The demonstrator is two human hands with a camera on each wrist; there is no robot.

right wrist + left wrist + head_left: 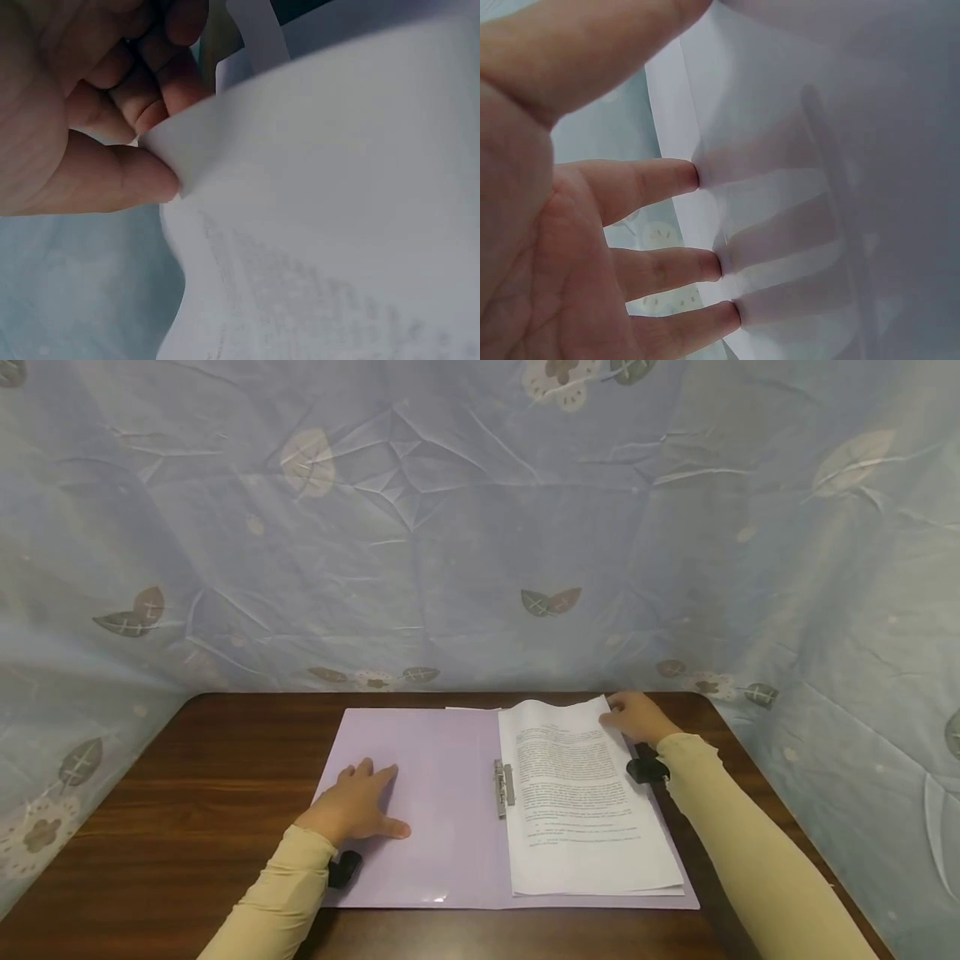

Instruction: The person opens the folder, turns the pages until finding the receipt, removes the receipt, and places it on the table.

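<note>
Head: purple folder (450,827) open at 6 o'clock, left hand (348,806) spread on its 9 o'clock cover; right hand (637,718) at printed sheets' (585,814) 1 o'clock corner. Left wrist: fingertips (709,264) touch folder, 3 o'clock. Right wrist: thumb (142,181), fingers pinch sheet corner toward 9 o'clock.

From above the near side of the purple folder (450,835), the head view faces forward and down over its whole spread, sharing its left cover (431,760) with the left wrist's close, low view across it and the far right corner of its papers (315,165) with the right wrist's equally close one.
</note>
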